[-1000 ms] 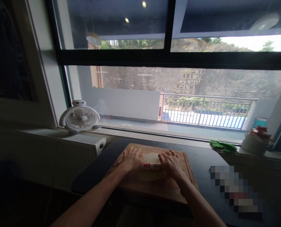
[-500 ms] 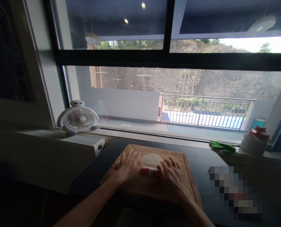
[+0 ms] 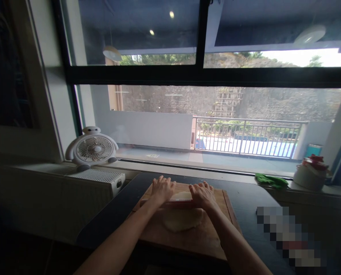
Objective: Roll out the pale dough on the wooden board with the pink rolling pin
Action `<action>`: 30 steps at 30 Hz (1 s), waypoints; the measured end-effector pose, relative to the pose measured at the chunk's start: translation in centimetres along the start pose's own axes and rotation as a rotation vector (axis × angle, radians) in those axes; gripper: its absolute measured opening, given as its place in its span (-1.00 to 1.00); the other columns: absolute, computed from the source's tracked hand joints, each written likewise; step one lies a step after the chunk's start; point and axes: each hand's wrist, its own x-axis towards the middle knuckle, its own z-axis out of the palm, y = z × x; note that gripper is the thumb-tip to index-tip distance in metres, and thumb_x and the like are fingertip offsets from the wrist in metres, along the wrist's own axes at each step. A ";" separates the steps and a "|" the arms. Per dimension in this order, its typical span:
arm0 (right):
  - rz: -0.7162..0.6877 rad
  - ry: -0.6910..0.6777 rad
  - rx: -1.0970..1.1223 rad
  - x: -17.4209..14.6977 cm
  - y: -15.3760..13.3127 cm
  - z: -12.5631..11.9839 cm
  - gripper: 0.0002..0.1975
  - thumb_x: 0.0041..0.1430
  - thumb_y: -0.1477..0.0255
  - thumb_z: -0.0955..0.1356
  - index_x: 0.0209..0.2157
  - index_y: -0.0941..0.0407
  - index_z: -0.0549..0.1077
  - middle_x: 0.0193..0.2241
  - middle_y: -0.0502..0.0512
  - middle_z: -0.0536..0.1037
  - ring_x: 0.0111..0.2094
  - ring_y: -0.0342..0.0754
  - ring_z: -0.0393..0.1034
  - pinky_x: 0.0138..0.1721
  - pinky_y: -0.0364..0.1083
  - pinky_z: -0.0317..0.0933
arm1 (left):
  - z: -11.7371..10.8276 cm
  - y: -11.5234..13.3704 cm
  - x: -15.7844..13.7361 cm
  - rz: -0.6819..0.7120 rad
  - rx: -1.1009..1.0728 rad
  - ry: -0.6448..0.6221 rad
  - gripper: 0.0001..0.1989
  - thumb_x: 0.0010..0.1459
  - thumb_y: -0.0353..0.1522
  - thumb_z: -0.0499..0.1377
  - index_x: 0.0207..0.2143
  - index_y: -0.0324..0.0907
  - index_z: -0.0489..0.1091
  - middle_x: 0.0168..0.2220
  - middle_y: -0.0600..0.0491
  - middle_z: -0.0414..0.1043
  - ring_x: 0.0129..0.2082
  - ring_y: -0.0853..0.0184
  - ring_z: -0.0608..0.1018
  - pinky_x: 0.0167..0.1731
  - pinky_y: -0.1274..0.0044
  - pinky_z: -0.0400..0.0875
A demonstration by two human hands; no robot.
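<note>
A flat sheet of dough [image 3: 183,221] lies on a wooden board [image 3: 193,244], and a rolling pin [image 3: 179,203] with a red and white middle lies across it. Over the left part of the pin, my left hand [image 3: 163,191] presses down with its fingers bent forward. My right hand [image 3: 202,194] bears on the right part in the same way. Between the hands the pin's middle shows; most of the rest is under my palms and wrists. Dough is visible on both the far and near sides of the pin.
The board rests on a dark table [image 3: 101,217] below a wide window. A white fan [image 3: 96,149] stands on the left over a radiator [image 3: 113,179]. On the sill at right are a green cloth [image 3: 271,181] and a pale pot with a red top [image 3: 310,173]. A blurred-out item [image 3: 291,236] lies at right.
Both hands have moved away from me with the rolling pin, toward the board's far edge. More of the near part of the dough now shows. The view has tilted slightly up.
</note>
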 end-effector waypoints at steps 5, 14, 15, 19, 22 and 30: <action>0.049 -0.003 0.011 2.1 0.6 0.8 -0.46 0.28 0.15 -0.03 -0.12 0.05 0.43 -0.06 0.22 0.41 0.09 0.14 0.12 -0.01 0.16 0.00 | 0.8 -0.4 1.8 -0.013 -0.012 -0.008 -0.54 0.29 -0.18 -0.23 -0.19 -0.25 0.37 -0.10 -0.18 0.42 0.08 0.05 0.24 0.05 0.17 0.01; -0.019 0.124 0.022 -6.9 -0.6 1.0 -0.50 0.29 0.15 -0.01 -0.06 0.02 0.39 0.07 0.10 0.33 0.21 0.07 -0.10 0.15 0.08 -0.23 | -0.3 0.2 -5.7 0.086 -0.031 -0.121 -0.55 0.24 -0.17 -0.14 0.08 -0.10 0.27 0.11 -0.05 0.28 0.16 0.05 0.18 0.13 0.17 -0.07; -0.034 0.137 0.028 -7.7 -0.6 1.2 -0.50 0.28 0.15 0.00 -0.02 0.02 0.37 0.08 0.08 0.32 0.22 0.06 -0.10 0.16 0.06 -0.23 | -0.5 0.4 -6.5 0.114 -0.023 -0.111 -0.55 0.24 -0.18 -0.13 0.09 -0.09 0.26 0.13 -0.03 0.27 0.18 0.06 0.16 0.14 0.17 -0.11; -0.053 0.117 0.040 -8.4 -0.4 1.2 -0.50 0.28 0.15 0.00 0.07 0.01 0.29 0.12 0.04 0.28 0.22 0.06 -0.11 0.17 0.07 -0.24 | -0.9 0.9 -7.2 0.153 -0.006 -0.075 -0.54 0.24 -0.16 -0.17 0.07 -0.08 0.30 0.10 -0.02 0.30 0.17 0.07 0.17 0.15 0.18 -0.11; -0.016 0.046 0.012 -5.7 -0.3 0.4 -0.51 0.29 0.17 -0.03 -0.04 -0.03 0.38 0.06 0.07 0.34 0.19 0.08 -0.06 0.13 0.14 -0.22 | -0.6 0.9 -4.8 0.099 -0.011 -0.097 -0.52 0.23 -0.12 -0.16 0.04 -0.09 0.32 0.07 -0.05 0.32 0.15 0.05 0.20 0.11 0.16 -0.04; 0.042 -0.035 0.006 1.1 0.6 0.6 -0.47 0.28 0.14 -0.04 -0.08 -0.01 0.41 -0.07 0.19 0.43 0.08 0.16 0.13 -0.05 0.17 0.02 | 1.4 0.1 1.3 -0.003 -0.021 -0.141 -0.50 0.25 -0.15 -0.20 -0.05 -0.25 0.34 -0.03 -0.21 0.38 0.09 0.03 0.25 0.01 0.17 0.08</action>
